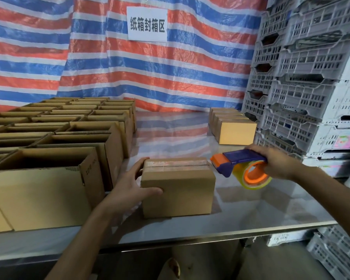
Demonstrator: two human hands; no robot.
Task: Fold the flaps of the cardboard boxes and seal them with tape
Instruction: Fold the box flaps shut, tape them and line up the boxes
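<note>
Head view: closed cardboard box (178, 184) near the middle of the surface (190, 225), flaps folded flat, clear tape along the top seam. Clasped at its left end by the left grip (129, 186), thumb across the near face, fingers curled over the far top edge. Just right of the box, a blue and orange tape dispenser (236, 160), orange nose just beside the box's right top edge; touching or apart, impossible to tell. Clear tape roll (253, 176) on an orange core beneath the dispenser body. Wrapped around the dispenser's right end, the right grip (279, 162), closed on it and held above the surface.

To the left, rows of open boxes (59, 138) with flaps upright, cut off by the left edge. At the far right, a short row of sealed boxes (232, 126) beside stacked white crates (311, 77), contents mostly hidden behind the lattice. Behind everything, a red, white and blue striped tarp (170, 67) with a white sign (147, 24) in printed characters. Below the near edge of the surface, dim shapes, too dark to make out.
</note>
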